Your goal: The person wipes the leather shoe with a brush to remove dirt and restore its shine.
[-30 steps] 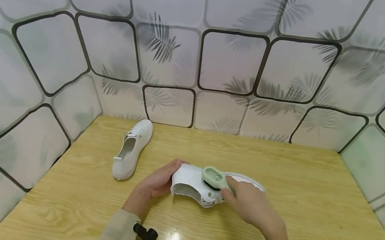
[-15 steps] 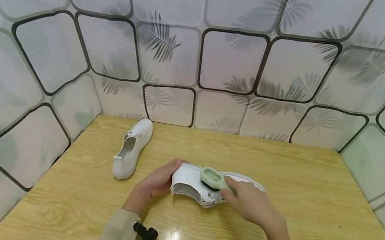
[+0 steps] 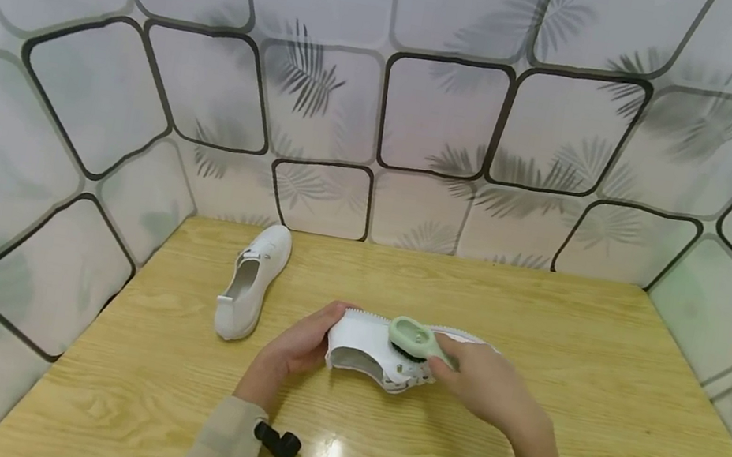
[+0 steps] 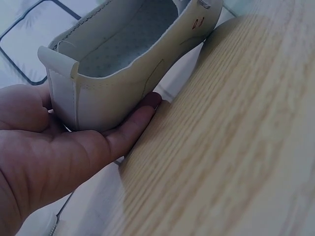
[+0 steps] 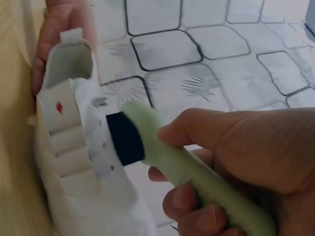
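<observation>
A white shoe (image 3: pixel 357 339) lies tipped on its side on the table, its opening facing me and its toe to the right. My left hand (image 3: pixel 305 339) grips it by the heel, as the left wrist view shows with the hand (image 4: pixel 64 152) cupped round the heel of the shoe (image 4: pixel 106 98). My right hand (image 3: pixel 492 384) holds a pale green shoe brush (image 3: pixel 412 336) by its handle. Dark bristles of the brush (image 5: pixel 147 130) lie against the upper of the shoe, beside the eyelets, in the right wrist view. The toe is partly hidden behind my right hand.
Another white shoe (image 3: pixel 250 286) stands upright on the wooden table (image 3: pixel 575 317) to the left, toe pointing away. Patterned wall panels (image 3: pixel 440 120) enclose the table at the back and sides.
The brush shifted a little left along the shoe's side, then right towards the toe, with my right hand. My left hand and the shoe have stayed almost in place.
</observation>
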Action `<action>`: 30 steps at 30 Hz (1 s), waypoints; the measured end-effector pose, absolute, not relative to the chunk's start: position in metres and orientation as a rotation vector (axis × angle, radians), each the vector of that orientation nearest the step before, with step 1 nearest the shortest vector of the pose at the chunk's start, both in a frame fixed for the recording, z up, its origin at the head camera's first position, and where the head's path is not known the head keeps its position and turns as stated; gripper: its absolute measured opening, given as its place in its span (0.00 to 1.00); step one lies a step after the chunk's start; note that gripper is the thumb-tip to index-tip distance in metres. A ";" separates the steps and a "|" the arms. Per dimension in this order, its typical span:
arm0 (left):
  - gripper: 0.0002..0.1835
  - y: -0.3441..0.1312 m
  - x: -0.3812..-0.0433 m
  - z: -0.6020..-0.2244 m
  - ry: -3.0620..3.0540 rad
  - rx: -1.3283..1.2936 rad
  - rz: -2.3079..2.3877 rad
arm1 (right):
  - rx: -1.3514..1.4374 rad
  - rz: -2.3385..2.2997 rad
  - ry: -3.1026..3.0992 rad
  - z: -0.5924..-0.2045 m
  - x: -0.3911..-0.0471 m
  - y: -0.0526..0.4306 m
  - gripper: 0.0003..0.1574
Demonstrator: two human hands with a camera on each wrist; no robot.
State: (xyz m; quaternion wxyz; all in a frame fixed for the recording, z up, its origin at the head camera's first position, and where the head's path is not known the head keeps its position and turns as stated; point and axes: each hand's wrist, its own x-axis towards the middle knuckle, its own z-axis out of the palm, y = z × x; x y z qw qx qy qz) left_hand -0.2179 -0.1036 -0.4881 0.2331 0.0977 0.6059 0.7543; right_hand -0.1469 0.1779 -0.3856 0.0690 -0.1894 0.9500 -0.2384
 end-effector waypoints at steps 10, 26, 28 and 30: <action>0.21 -0.103 -0.217 -0.488 1.629 0.269 2.087 | -0.625 -0.677 2.881 -0.391 -0.150 0.170 0.34; 0.21 -0.103 -0.216 -0.485 1.631 0.261 2.076 | -0.593 -0.737 2.839 -0.389 -0.150 0.165 0.33; 0.22 -0.103 -0.217 -0.484 1.630 0.254 2.075 | -0.556 -0.727 2.847 -0.385 -0.148 0.169 0.31; 0.22 -0.103 -0.217 -0.484 1.637 0.247 2.074 | -0.538 -0.682 2.894 -0.384 -0.149 0.172 0.31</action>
